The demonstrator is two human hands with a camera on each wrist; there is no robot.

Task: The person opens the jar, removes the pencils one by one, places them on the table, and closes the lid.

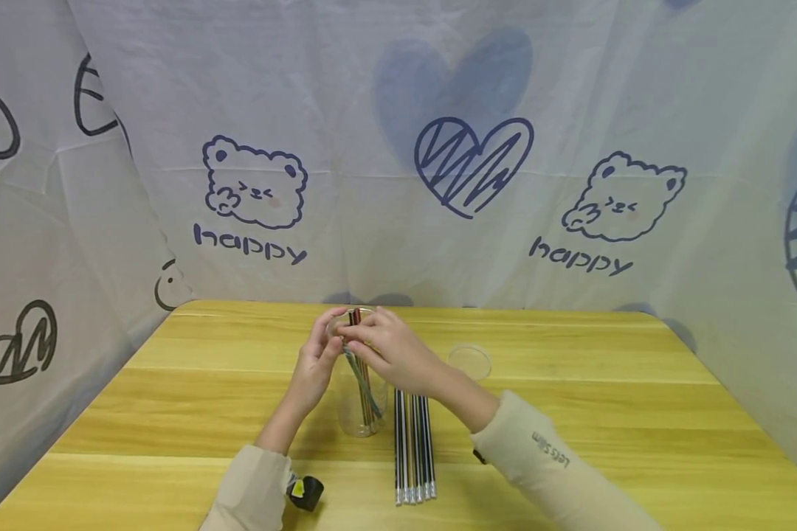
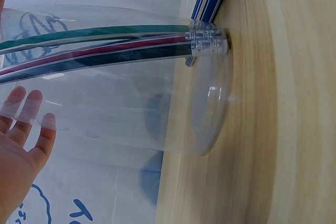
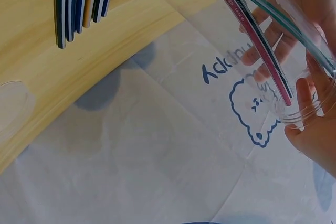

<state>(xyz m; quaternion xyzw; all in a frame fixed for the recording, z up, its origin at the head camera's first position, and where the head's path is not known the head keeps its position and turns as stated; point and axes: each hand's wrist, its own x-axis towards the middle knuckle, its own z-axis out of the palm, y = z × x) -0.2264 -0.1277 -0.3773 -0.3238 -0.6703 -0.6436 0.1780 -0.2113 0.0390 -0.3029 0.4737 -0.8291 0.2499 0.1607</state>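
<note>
– Where is the jar?
– The clear jar point(image 1: 347, 405) stands upright on the wooden table point(image 1: 192, 413), a little left of the middle, its mouth on the far, upper side of the hands
– And the left hand?
– The left hand point(image 1: 315, 361) grips it high up from the left, fingers curved round the wall just under the rim
– What about the right?
– The right hand point(image 1: 395, 354) comes in from the right, over the mouth; its thumb and fingers are drawn narrow, pinching the top of a green pencil point(image 2: 121, 31)
– Is that one alone in there?
– No, a red pencil point(image 2: 136, 44) and a dark pencil point(image 2: 131, 57) lean beside it, all with their eraser ends down at the base
– Anything near?
– A row of pencils point(image 1: 415, 442) lies just right of the jar, erasers towards the near side; farther right and far lies a clear disc point(image 1: 470, 361), and behind the table hangs a printed cloth point(image 1: 352, 243)
</note>
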